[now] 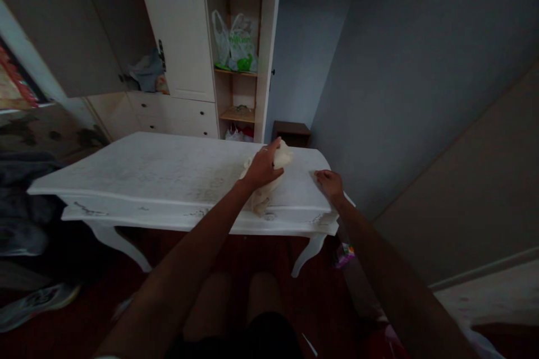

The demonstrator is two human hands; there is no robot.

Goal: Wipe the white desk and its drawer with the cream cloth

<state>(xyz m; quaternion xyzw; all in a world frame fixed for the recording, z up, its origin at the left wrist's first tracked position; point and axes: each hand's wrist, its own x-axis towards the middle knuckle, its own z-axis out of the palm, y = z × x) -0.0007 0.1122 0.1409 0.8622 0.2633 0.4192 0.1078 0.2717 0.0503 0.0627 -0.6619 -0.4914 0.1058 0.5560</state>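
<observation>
My left hand (261, 169) is pressed on a crumpled cream cloth (283, 156), with its fingers bent over it. The cloth lies on the top of a white table (151, 160), and one end hangs over the front edge below my wrist. My right hand (330, 184) rests at the right end of the tabletop, its fingers curled in and nothing visible in them. Greyish smudges mark the tabletop left of the cloth.
Behind the table stands a white wardrobe (181, 28) with an open door and plastic bags (242, 45) on a shelf. A small brown cabinet (291, 128) is in the corner. Dark clothes (25, 190) are piled at left; a shoe (37, 303) is on the red floor.
</observation>
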